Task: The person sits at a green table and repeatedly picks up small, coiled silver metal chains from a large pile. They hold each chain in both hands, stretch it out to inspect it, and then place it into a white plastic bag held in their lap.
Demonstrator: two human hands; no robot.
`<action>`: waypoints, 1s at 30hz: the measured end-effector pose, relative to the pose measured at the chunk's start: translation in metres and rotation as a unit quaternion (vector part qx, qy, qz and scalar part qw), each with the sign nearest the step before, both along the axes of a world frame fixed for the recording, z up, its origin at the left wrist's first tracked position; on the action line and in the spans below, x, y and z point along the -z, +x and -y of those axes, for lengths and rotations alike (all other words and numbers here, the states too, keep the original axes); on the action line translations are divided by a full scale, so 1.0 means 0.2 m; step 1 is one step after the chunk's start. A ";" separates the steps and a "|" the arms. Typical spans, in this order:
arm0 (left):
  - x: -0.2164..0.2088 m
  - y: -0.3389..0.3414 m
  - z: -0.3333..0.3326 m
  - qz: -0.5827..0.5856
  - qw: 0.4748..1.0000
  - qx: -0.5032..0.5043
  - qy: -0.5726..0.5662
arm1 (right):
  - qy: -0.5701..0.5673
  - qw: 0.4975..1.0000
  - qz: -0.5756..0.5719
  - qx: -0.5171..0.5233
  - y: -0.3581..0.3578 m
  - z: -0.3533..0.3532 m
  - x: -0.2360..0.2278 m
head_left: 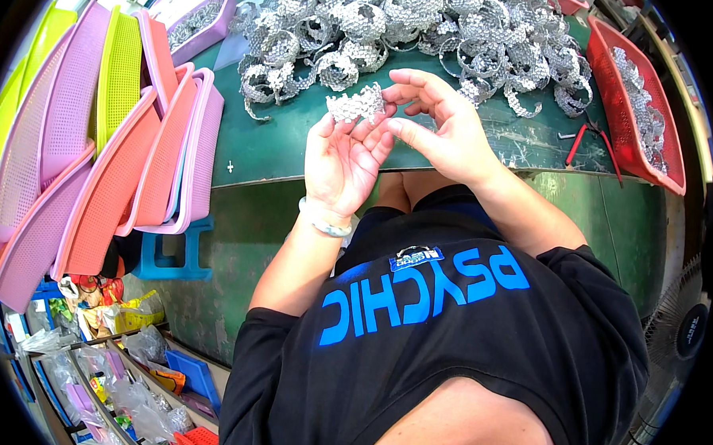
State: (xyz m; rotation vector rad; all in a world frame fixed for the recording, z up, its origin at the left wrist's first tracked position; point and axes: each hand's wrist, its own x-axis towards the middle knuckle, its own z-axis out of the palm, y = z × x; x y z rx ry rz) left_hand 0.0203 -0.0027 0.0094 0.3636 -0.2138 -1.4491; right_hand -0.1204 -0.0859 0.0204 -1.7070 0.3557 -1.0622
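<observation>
Over the near edge of the green table, a short curled strip of silver metal links (355,105) rests at the fingertips of my left hand (339,170). That hand is turned palm up, thumb and fingers closed around the strip's lower side. My right hand (448,135) is beside the strip's right end, its fingers curved and apart. Whether its fingertips touch the strip I cannot tell. Just beyond both hands lies a large heap of similar silver link strips (361,24), many curled into rings.
Red-handled pliers (576,145) lie at the right of the green table (276,151), next to a red basket (670,149) holding more strips. Stacked pink, purple and green baskets (111,188) crowd the left, above a blue stool (172,254). A fan (686,324) stands at the right.
</observation>
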 end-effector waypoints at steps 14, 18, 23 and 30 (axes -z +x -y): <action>0.08 0.05 0.00 -0.122 0.983 0.126 -0.047 | 0.167 0.976 0.013 -0.139 0.01 0.08 0.01; 0.09 0.04 -0.01 -0.110 0.980 0.153 -0.060 | 0.207 0.957 -0.003 -0.203 0.03 0.07 -0.03; 0.08 0.02 -0.01 -0.096 0.974 0.192 -0.077 | 0.193 0.955 -0.005 -0.226 0.04 0.05 -0.04; 0.06 0.03 -0.02 0.117 0.989 0.089 0.032 | 0.191 0.966 -0.001 -0.176 0.03 0.04 -0.04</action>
